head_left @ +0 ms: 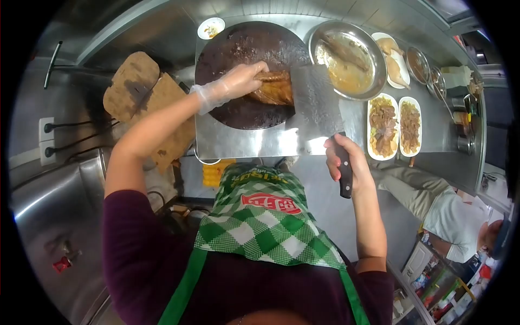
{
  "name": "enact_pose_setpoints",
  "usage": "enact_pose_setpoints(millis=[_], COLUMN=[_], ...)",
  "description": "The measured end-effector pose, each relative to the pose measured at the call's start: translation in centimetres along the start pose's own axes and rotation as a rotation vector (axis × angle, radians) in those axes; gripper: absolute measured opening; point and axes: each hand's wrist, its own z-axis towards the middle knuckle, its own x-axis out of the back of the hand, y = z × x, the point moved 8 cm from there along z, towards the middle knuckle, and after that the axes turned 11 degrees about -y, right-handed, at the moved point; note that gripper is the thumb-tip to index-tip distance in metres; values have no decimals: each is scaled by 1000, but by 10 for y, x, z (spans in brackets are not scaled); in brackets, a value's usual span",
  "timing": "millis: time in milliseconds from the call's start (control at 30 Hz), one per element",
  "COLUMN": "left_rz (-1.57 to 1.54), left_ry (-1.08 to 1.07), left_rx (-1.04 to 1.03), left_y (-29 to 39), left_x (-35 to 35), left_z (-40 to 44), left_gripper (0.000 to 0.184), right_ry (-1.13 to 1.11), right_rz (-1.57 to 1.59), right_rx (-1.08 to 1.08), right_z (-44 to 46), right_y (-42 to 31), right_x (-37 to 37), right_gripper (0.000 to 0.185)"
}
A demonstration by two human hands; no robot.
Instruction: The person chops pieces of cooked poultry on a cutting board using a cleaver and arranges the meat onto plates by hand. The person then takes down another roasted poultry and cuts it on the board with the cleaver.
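Note:
A piece of brown glazed meat [275, 91] lies on the round dark chopping board [233, 51]. My left hand [242, 79], in a clear plastic glove, is closed on the meat's left end. In my right hand [346, 160], which is bare, is the dark handle of a wide cleaver [317, 103]. The blade reaches over the board's right side, its edge close against the right end of the meat, and hides part of the board. Whether the blade touches the meat I cannot tell.
Right of the board are a metal bowl [374, 65] with liquid, two white trays of sliced meat [383, 127] and a plate of pale meat [392, 59]. A small bowl [211, 28] stands behind left. Cardboard [135, 81] lies left; a person [455, 222] is at far right.

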Motion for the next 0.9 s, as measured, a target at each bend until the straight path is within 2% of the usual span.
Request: enact_pose_setpoints(millis=[233, 333, 433, 500, 600, 700, 833, 900], left_rz=[-142, -137, -168, -280, -237, -312, -342, -296], left_ry=[-41, -64, -148, -301, -389, -334, -316, -338], left_rx=[-39, 16, -11, 8, 123, 242, 373, 382], left_y=[7, -7, -3, 1, 1, 9, -2, -3], left_x=[-1, -4, 1, -1, -3, -2, -7, -6], left_z=[-4, 2, 5, 7, 15, 13, 10, 9], left_gripper=[21, 20, 17, 16, 18, 20, 25, 29], right_ry=[-136, -152, -206, -280, -188, -132, -27, 29], right_rz=[-8, -37, -115, -154, -82, 20, 98, 85], right_rx=[-68, -97, -124, -159, -169, -69, 68, 51], right_z=[51, 76, 77, 72, 58, 49, 52, 55], right_y=[15, 13, -1, -8, 3, 32, 72, 92], right_x=[-16, -6, 0, 10, 12, -9, -35, -45], right_gripper=[30, 30, 32, 33, 33, 28, 31, 28])
